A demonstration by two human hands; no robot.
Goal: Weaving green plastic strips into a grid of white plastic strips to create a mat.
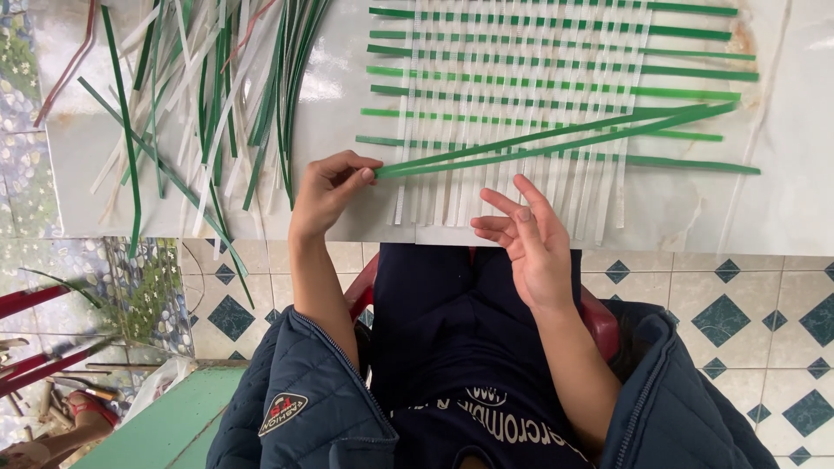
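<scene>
Our left hand [330,187] is closed in a pinch: thumb and forefinger grip the near ends of two long green plastic strips [556,137] at the front left corner of the weave. From that pinch the strips run rightward and slightly away from us, crossing diagonally over the woven panel and ending near its right edge.

Our right hand [530,247] is open and holds nothing. Its palm faces up and to the left, fingers loosely spread, with the fingertips just at the hanging ends of the white strips along the table's front edge.

The partly woven mat of green horizontal and white vertical plastic strips [521,78] lies flat on the glossy white tabletop [782,174], directly beyond both hands. The green strips lie in parallel rows; the white strips cross them and end in a loose fringe toward us.

To the left of the mat, well apart from our right hand and near our left, lies a loose pile of green and white plastic strips [200,95], fanned out and overhanging the table's front edge.

Below the table edge we see our dark blue quilted jacket [304,399], a red seat [599,317], and a floor of pale tiles with dark diamond insets [721,321].
</scene>
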